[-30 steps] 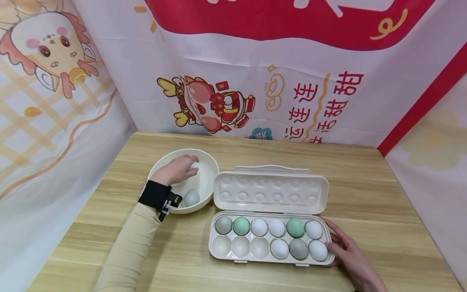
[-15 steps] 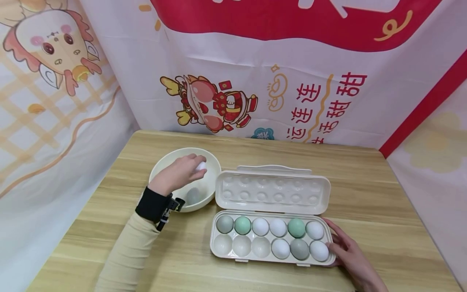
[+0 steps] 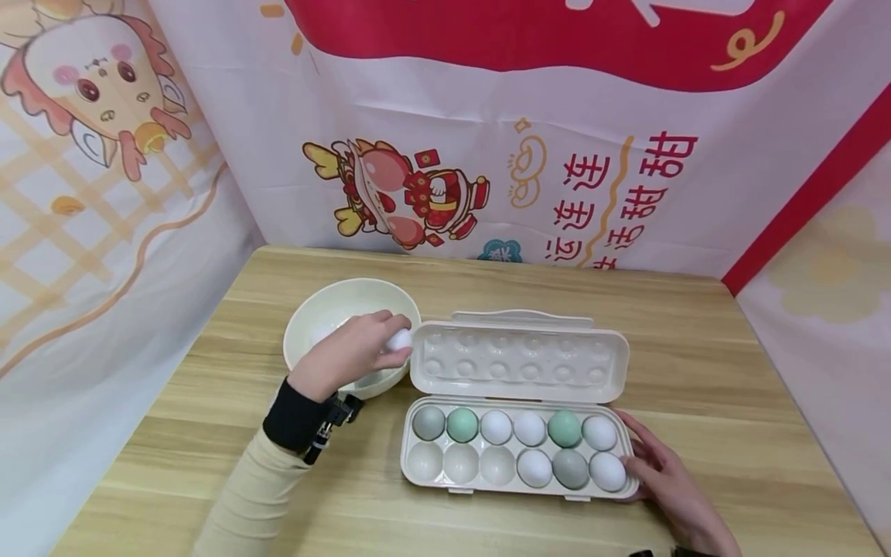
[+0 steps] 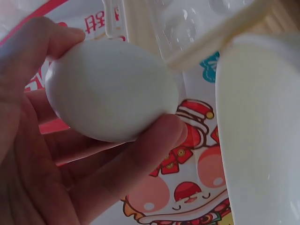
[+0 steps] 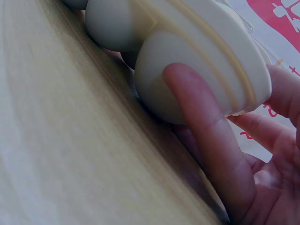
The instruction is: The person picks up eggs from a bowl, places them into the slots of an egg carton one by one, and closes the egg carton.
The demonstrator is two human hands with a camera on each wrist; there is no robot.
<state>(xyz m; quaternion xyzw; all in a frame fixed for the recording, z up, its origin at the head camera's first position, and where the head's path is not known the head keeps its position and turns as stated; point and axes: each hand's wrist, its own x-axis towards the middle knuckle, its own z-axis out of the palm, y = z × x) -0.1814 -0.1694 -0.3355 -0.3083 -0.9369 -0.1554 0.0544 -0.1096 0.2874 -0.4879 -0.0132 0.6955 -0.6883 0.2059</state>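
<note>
My left hand [image 3: 351, 350] pinches a white egg [image 3: 399, 340] between thumb and fingers, at the right rim of a cream bowl [image 3: 309, 313]. Close up in the left wrist view, the egg [image 4: 112, 91] lies lengthwise across the fingers. A grey-blue egg [image 3: 369, 379] in the bowl is partly hidden by the hand. An egg carton [image 3: 515, 487] holds white, green and grey eggs; three hollows at its front left are bare. My right hand [image 3: 671, 487] grips the carton's right end, one digit pressed against the outside of a cup in the right wrist view.
The carton's lid [image 3: 518, 363] lies folded back behind it, with its left end right beside the bowl. Both stand on a wood-grain table [image 3: 334, 503]. A printed cloth [image 3: 445, 100] hangs behind the table's far edge.
My left hand has moved right and toward me with the white egg, from over the bowl's middle to its right rim. My right hand keeps its grip on the carton.
</note>
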